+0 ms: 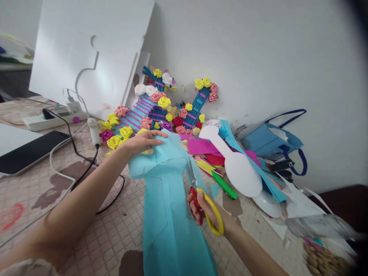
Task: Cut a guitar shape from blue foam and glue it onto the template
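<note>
A large sheet of light blue paper (161, 214) with dark drawn outlines hangs down toward me over the table. My left hand (145, 141) grips its upper part, fingers over the paper and partly hidden by a fold. In my right hand (201, 205) are scissors (194, 184) with one red and one yellow handle loop. The blades point away from me at the sheet's right edge; whether the paper lies between them is hard to make out.
Flower-decorated blue card shapes (138, 113) lean at the back. Right of the paper lie a white spoon-shaped cutout (243, 172), a green cutter (224, 184), coloured scraps and a blue bag (273, 140). At left are a power strip (56, 117), cables, and a black tablet (33, 151).
</note>
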### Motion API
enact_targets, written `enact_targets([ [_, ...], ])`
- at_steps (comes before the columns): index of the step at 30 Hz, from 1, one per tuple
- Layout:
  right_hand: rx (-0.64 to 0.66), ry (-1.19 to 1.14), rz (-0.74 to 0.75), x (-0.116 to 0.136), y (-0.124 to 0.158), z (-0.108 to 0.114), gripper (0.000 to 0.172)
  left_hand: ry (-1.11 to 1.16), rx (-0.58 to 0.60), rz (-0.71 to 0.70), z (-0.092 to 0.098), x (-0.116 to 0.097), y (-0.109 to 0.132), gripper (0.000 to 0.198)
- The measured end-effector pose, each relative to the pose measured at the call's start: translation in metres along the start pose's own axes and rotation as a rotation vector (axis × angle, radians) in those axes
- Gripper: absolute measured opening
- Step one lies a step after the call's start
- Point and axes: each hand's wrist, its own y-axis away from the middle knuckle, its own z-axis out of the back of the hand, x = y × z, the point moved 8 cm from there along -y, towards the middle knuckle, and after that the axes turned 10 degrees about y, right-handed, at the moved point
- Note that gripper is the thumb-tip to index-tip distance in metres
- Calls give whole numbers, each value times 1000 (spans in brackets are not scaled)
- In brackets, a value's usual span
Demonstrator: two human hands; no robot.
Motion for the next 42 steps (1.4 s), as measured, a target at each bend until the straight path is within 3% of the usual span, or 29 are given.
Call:
enact_targets([
  [6,-24,-4,22,9,-2,-4,72,-84,44,-48,0,-4,2,42],
  [17,-45,-39,6,4,-5,-4,67,-182,15,-99,5,-11,1,40],
  [42,-55,-83,-57,2,-5,-3,70,-158,69,-130,6,-12,0,40],
])
